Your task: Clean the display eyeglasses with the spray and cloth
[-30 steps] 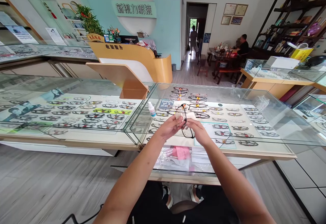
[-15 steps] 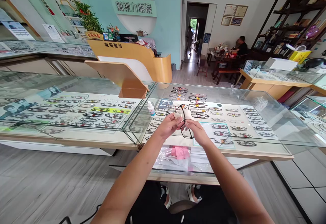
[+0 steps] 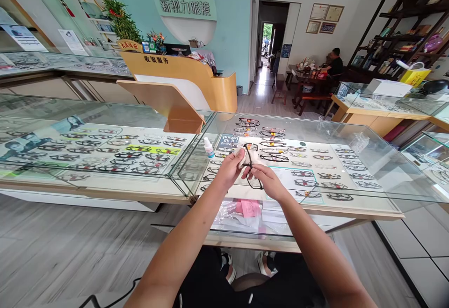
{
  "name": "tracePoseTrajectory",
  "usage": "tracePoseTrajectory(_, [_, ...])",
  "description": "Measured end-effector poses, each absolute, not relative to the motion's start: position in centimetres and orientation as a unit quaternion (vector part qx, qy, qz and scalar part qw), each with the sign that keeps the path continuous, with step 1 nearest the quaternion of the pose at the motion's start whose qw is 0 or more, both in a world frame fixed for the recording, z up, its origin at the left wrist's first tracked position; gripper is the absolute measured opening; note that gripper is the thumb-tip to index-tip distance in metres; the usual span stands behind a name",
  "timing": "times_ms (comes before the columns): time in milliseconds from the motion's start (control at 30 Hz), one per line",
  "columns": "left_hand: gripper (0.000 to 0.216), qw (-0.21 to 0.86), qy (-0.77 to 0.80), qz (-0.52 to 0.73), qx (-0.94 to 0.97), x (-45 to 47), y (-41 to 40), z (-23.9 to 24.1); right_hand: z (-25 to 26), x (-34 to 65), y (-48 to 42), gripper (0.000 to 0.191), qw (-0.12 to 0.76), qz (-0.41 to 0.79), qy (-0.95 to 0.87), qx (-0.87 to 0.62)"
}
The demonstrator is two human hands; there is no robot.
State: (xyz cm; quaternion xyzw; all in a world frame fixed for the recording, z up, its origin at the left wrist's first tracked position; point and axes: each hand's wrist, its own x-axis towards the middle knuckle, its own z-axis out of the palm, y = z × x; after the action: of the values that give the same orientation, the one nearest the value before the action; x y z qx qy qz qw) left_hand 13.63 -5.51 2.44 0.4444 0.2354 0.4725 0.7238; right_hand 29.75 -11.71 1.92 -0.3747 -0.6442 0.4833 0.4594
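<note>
A black-framed pair of eyeglasses [image 3: 255, 186] hangs turned on end between my hands, above the glass counter. My right hand [image 3: 269, 178] is closed on the frame around its middle, with one lens below the fingers. A white cloth [image 3: 256, 158] lies bunched at the upper lens. My left hand [image 3: 228, 170] pinches that cloth against the lens between thumb and fingers. Part of the upper lens is covered by the cloth and fingers. Left of my hands, a small white spray bottle [image 3: 208, 148] with a blue-marked label stands on the counter top.
Several rows of eyeglasses lie inside the glass display case [image 3: 351, 130] below my hands. A tilted wooden board [image 3: 163, 100] stands on the counter to the left. Plastic bags and pink paper [image 3: 249, 207] lie on a lower shelf. A person [image 3: 336, 64] sits at a far table.
My left hand has shifted slightly up and left along the upper lens with the cloth. My right fingers have moved a little on the frame. A figure in the far doorway is gone from sight.
</note>
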Motion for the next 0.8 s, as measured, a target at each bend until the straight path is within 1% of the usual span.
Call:
tracePoseTrajectory(233, [0.043, 0.747, 0.179, 0.442, 0.463, 12.8, -5.6, 2.9, 2.3, 30.3, -11.6, 0.039, 0.482, 0.489, -0.627, -0.368])
tracePoseTrajectory(367, [0.051, 0.754, 0.177, 0.422, 0.471, 12.8, -5.7, 3.0, 2.3, 30.3, -11.6, 0.039, 0.477, 0.498, -0.622, -0.371])
tracePoseTrajectory(467, [0.056, 0.743, 0.192, 0.436, 0.47, 13.1, -5.7, 2.8, 2.1, 30.1, -11.6, 0.037, 0.47, 0.505, -0.623, -0.368])
tracePoseTrajectory(633, [0.05, 0.718, 0.207, 0.465, 0.475, 13.5, -5.5, 2.2, 1.8, 29.8, -11.7, 0.037, 0.463, 0.502, -0.625, -0.379])
tracePoseTrajectory(800, [0.054, 0.728, 0.225, 0.455, 0.462, 13.1, -4.9, 1.8, 1.8, 30.0, -11.8, 0.037, 0.469, 0.487, -0.629, -0.384])
